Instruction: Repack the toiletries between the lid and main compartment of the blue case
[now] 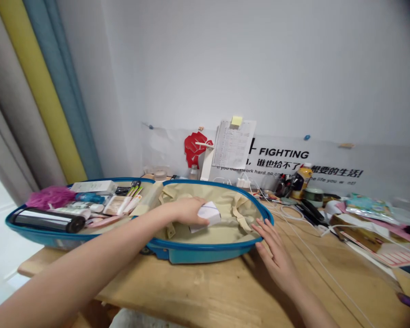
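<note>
Suitcase rim (208,249): blue; your right hand (276,249) spread at its right
Beige lining (222,193): open room around your left hand (190,211)
Box (210,214): white, angular, pinched there

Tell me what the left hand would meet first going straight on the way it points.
Leading with the white box, the left hand would probably meet the far-right cream strap in the suitcase, though depth is unclear.
</note>
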Demonstrator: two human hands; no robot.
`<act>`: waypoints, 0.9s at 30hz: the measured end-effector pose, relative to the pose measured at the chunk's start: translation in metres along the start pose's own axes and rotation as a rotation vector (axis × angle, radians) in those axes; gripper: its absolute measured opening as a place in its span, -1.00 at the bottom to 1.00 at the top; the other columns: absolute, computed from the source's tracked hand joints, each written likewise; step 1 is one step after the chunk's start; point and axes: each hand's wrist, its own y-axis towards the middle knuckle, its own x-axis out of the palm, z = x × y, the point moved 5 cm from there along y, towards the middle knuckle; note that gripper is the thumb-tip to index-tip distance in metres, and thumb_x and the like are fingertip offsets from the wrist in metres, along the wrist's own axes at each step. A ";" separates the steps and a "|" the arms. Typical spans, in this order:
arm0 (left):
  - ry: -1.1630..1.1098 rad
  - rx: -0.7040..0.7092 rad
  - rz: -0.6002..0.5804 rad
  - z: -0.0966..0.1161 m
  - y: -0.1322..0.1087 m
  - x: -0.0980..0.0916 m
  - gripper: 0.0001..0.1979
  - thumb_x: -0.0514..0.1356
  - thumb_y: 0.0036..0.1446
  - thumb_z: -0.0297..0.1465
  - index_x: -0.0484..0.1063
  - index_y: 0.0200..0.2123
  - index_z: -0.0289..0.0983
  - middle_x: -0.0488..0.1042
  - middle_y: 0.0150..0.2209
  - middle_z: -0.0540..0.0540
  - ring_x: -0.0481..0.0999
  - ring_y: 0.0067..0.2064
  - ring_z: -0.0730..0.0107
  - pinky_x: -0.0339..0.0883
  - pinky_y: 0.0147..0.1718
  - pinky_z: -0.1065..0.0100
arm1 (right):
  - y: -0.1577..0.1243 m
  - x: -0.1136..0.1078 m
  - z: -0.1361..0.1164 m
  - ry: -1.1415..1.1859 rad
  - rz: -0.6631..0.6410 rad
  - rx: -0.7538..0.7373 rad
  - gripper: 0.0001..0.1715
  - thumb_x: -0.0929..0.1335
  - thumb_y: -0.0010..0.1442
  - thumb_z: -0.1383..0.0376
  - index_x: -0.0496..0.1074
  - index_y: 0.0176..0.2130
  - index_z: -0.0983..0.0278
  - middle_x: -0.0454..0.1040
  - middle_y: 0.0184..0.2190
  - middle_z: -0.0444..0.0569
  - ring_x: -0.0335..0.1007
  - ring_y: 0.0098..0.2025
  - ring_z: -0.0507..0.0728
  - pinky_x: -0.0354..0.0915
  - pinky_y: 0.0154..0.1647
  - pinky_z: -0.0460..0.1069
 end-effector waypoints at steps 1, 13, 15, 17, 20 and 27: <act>0.002 0.018 -0.035 0.008 0.010 0.008 -0.36 0.19 -0.04 -0.12 0.30 0.10 -0.29 0.41 0.10 -0.22 0.46 0.04 0.16 0.33 -0.05 0.31 | 0.000 0.000 0.000 0.000 -0.004 0.002 -0.48 0.19 0.27 0.06 0.33 0.14 0.15 0.24 0.24 0.04 -0.04 0.34 0.25 0.13 0.23 0.29; 0.041 0.031 -0.308 0.071 0.075 0.063 -0.26 0.31 -0.14 -0.17 0.26 0.13 -0.27 0.39 0.11 -0.20 0.43 0.07 0.15 0.33 -0.02 0.31 | -0.003 0.002 0.001 0.020 -0.013 0.007 -0.51 0.19 0.28 0.08 0.31 0.15 0.11 0.21 0.26 -0.01 -0.09 0.36 0.24 0.10 0.25 0.30; 0.036 0.000 -0.293 0.075 0.076 0.066 -0.20 0.30 -0.12 -0.17 0.17 0.18 -0.33 0.35 0.14 -0.26 0.41 0.09 0.13 0.31 0.00 0.31 | -0.003 0.002 0.001 0.016 -0.011 0.004 -0.51 0.19 0.28 0.08 0.31 0.15 0.10 0.21 0.25 -0.01 -0.08 0.35 0.24 0.11 0.24 0.30; 0.031 -0.015 -0.278 0.079 0.076 0.068 -0.19 0.28 -0.08 -0.16 0.14 0.20 -0.38 0.33 0.14 -0.30 0.38 0.11 0.10 0.28 0.04 0.29 | -0.002 0.002 0.000 0.011 -0.006 -0.002 -0.50 0.18 0.28 0.08 0.31 0.15 0.10 0.22 0.24 -0.02 -0.08 0.35 0.24 0.13 0.24 0.31; 0.023 -0.017 -0.255 0.081 0.075 0.070 -0.23 0.25 -0.04 -0.14 0.15 0.19 -0.39 0.31 0.15 -0.31 0.32 0.16 0.08 0.19 0.12 0.26 | -0.002 0.002 -0.002 0.002 -0.005 -0.009 -0.50 0.18 0.28 0.08 0.30 0.16 0.09 0.24 0.23 -0.02 -0.08 0.35 0.25 0.13 0.23 0.32; -0.012 -0.036 -0.226 0.076 0.075 0.067 -0.23 0.28 -0.10 -0.12 0.22 0.16 -0.32 0.31 0.15 -0.28 0.27 0.19 0.01 0.21 0.11 0.17 | -0.003 0.000 -0.003 -0.020 0.011 -0.030 -0.51 0.17 0.29 0.09 0.31 0.15 0.10 0.23 0.24 -0.01 -0.05 0.34 0.24 0.16 0.22 0.30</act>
